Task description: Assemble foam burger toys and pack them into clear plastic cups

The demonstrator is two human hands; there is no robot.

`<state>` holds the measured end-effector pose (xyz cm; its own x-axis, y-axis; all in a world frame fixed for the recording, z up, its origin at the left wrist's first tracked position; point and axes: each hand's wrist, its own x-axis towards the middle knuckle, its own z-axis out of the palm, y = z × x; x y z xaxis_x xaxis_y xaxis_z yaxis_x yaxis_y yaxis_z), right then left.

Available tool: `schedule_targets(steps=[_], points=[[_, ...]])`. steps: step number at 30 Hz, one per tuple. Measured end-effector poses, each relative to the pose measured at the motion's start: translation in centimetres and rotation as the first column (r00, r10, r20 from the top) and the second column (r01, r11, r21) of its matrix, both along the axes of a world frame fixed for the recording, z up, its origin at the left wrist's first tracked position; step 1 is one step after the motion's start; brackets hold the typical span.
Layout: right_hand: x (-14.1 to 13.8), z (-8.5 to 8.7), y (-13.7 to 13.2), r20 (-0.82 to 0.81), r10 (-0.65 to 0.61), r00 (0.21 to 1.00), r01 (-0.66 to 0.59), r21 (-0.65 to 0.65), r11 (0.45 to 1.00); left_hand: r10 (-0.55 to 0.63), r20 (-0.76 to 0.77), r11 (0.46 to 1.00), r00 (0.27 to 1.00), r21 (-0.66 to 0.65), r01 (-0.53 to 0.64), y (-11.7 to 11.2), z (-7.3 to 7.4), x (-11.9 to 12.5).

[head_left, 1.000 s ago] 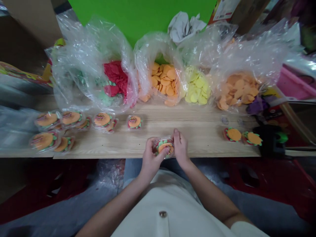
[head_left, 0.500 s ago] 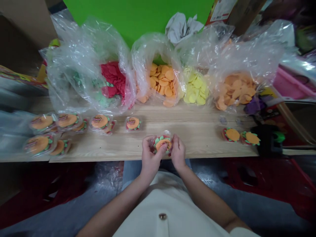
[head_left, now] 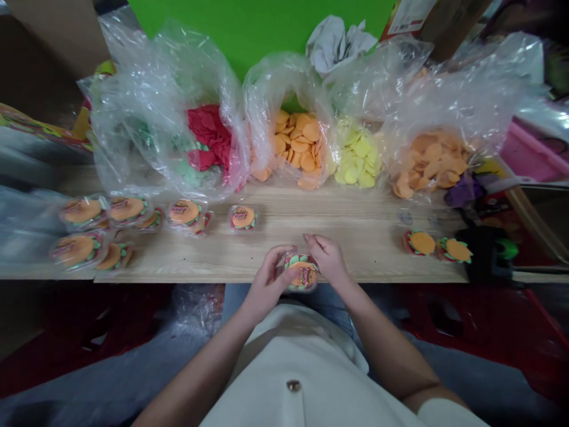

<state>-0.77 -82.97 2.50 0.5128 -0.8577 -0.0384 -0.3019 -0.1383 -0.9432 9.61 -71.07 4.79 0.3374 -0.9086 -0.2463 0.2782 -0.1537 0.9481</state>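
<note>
A small clear pack holding an orange, green and red burger-shaped stack (head_left: 302,276) sits between my two hands at the front edge of the wooden table (head_left: 355,237). My left hand (head_left: 269,279) curls round its left side. My right hand (head_left: 326,258) grips its right side with bent fingers. A printed label shows on the pack's top.
Several finished packs (head_left: 124,220) lie at the left, one pack (head_left: 243,217) nearer the middle. Two unwrapped stacks (head_left: 438,245) rest at the right. Clear bags of red (head_left: 208,139), orange (head_left: 297,145), yellow (head_left: 358,157) and pale orange (head_left: 429,160) discs line the back.
The pack has come toward me and turned so its labelled top faces up. Both hands have shifted slightly lower with it.
</note>
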Motion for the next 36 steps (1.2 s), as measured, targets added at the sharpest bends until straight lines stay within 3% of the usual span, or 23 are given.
schedule_targets(steps=[4, 8, 12, 17, 22, 26, 28, 33, 36], points=[[-0.3, -0.6, 0.4, 0.066, -0.195, 0.979, 0.189, 0.091, 0.978, 0.205, -0.258, 0.977, 0.944, 0.114, -0.181, 1.2, -0.4, -0.7], [-0.4, -1.6, 1.7, 0.115, -0.297, 0.948, 0.272, 0.194, 0.943, 0.371, -0.331, 0.924, 0.868, 0.226, -0.308, 1.8, -1.0, -1.8], [-0.6, -1.9, 3.0, 0.145, -0.36, 0.922, 0.32, 0.24, 0.916, 0.377, -0.278, 0.92, 0.884, 0.222, -0.322, 1.9, -1.3, -1.9], [-1.2, -1.8, 4.2, 0.119, -0.341, 0.933, 0.314, 0.197, 0.929, 0.322, -0.188, 0.94, 0.928, 0.182, -0.29, 3.0, -1.6, -1.4], [-2.3, -3.0, 6.4, -0.01, -0.243, 0.97, 0.242, 0.114, 0.963, 0.157, -0.095, 0.969, 0.983, 0.205, -0.135, 5.1, -2.0, -1.3], [-2.9, -3.6, 8.6, -0.117, -0.031, 0.993, 0.026, -0.045, 0.999, 0.045, 0.213, 0.98, 0.976, 0.178, -0.084, 5.8, -2.4, -1.3], [-3.2, -3.5, 9.2, -0.169, 0.053, 0.984, -0.07, -0.099, 0.993, 0.016, 0.274, 0.978, 0.962, 0.198, -0.072, 5.9, -2.7, -1.3], [-4.3, -2.9, 9.2, -0.265, 0.178, 0.948, -0.236, -0.204, 0.95, 0.042, 0.021, 0.954, 0.999, 0.295, -0.046, 6.5, -2.7, -0.9], [-4.7, -2.9, 9.2, -0.284, 0.176, 0.943, -0.248, -0.241, 0.938, 0.021, -0.015, 0.952, 1.0, 0.307, -0.015, 6.8, -2.7, -0.8]])
